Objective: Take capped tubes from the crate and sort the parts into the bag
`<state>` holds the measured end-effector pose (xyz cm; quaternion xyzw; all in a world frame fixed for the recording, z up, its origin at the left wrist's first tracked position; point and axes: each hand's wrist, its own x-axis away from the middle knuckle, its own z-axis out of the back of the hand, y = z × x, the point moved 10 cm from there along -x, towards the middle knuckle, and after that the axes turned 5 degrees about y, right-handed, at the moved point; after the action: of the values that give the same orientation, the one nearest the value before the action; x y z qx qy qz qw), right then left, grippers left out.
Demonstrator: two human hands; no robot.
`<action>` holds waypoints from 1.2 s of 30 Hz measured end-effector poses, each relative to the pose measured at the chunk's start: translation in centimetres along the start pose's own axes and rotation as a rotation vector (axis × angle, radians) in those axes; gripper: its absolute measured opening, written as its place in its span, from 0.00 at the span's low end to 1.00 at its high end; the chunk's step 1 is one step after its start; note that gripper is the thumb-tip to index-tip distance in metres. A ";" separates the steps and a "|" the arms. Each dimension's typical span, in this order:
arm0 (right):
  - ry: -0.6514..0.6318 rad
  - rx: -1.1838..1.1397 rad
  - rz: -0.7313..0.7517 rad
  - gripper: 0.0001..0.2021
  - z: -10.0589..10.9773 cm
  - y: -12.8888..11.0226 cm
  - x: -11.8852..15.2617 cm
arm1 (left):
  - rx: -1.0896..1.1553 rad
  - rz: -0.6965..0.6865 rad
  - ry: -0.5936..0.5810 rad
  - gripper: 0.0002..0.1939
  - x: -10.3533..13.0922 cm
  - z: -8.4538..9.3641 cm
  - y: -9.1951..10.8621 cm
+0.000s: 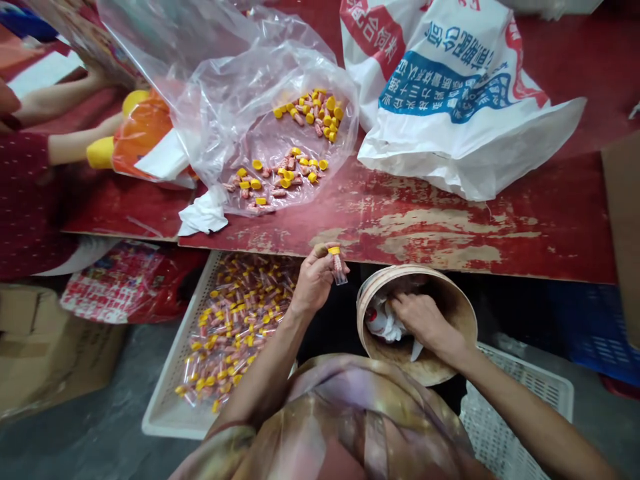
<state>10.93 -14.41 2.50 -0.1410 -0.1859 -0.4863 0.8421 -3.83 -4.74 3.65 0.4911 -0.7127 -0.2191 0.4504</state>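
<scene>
Head view: left hand (315,280) pinches a yellow-capped tube (337,265); right hand (423,320), seemingly closed on white wrappers (387,327), sits inside the round basket (450,293); sack (450,87) lettering unreadable.

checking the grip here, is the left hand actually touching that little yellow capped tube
Touching. The head view shows the left hand pinching the yellow-capped tube between its fingertips, with no gap; the tube hangs just below the red table edge.

Worn red worktable over a grey floor

The red table (450,220) shows scraped paint along its near edge; a cardboard box (45,347) sits left below it on grey floor (100,440).
</scene>
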 end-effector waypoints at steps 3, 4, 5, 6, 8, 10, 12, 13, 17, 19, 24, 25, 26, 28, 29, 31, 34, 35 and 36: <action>0.007 0.058 0.061 0.19 -0.1 -0.8 -0.6 | 0.003 0.000 0.005 0.16 0.0 0.0 -0.2; 0.022 0.070 0.064 0.19 -0.2 -0.7 -0.7 | 0.005 0.000 0.009 0.17 0.0 0.0 -0.3; 0.034 0.079 0.059 0.19 -0.3 -0.5 -0.9 | 0.008 0.000 0.015 0.17 0.0 0.2 -0.3; 0.036 0.087 0.048 0.19 -0.6 -0.3 -1.0 | 0.012 0.003 0.022 0.17 0.0 0.3 -0.3; 0.017 0.094 0.029 0.18 -1.2 0.2 -1.4 | 0.013 0.011 0.033 0.17 0.0 0.7 -0.3; 0.007 0.084 0.025 0.18 -1.3 0.5 -1.4 | 0.007 0.010 0.036 0.17 0.0 0.9 -0.3; 0.016 0.038 0.012 0.16 -0.9 0.9 -1.0 | 0.002 -0.004 0.032 0.16 0.0 1.1 -0.1; 0.026 -0.005 -0.003 0.15 -0.5 1.2 -0.5 | -0.001 -0.011 0.030 0.16 0.0 1.2 0.0; 0.153 -0.312 -0.077 0.11 1.0 3.1 1.7 | 0.000 -0.013 0.026 0.16 -0.2 1.6 -0.1; 0.261 -0.543 -0.098 0.11 1.6 4.0 2.7 | 0.008 -0.005 0.027 0.16 -0.3 1.7 -0.3; 0.357 -1.142 -0.255 0.10 0.8 6.0 3.7 | 0.007 0.027 0.006 0.17 -0.1 0.6 -0.6; 0.350 -1.258 -0.301 0.11 0.3 6.2 3.7 | 0.005 0.032 -0.009 0.17 0.1 0.2 -0.5; 0.337 -1.377 -0.346 0.12 -0.1 6.4 3.7 | 0.004 0.032 -0.032 0.17 0.3 -0.4 -0.4; 0.307 -1.601 -0.431 0.15 -1.0 6.5 3.8 | 0.002 0.026 -0.100 0.16 0.8 -1.8 -0.2; 0.300 -1.697 -0.474 0.15 -1.4 6.5 3.8 | -0.004 0.021 -0.140 0.15 1.2 -2.7 -0.1; 0.299 -1.843 -0.540 0.17 -2.0 6.5 3.9 | -0.054 0.004 -0.218 0.11 2.0 -4.3 0.0; 0.290 -1.886 -0.528 0.18 -1.8 6.3 3.9 | -0.338 -0.101 -0.333 0.09 3.5 -7.0 0.3; 0.290 -1.829 -0.493 0.17 -1.4 6.3 3.9 | -0.485 -0.181 -0.395 0.08 4.1 -8.1 0.5; 0.305 -1.739 -0.449 0.16 -0.8 6.3 3.8 | -0.644 -0.277 -0.471 0.06 4.9 -9.5 0.6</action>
<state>18.31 -14.60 3.21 -0.6208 0.3367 -0.6210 0.3399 3.41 -7.68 10.92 0.3528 -0.6187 -0.5954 0.3719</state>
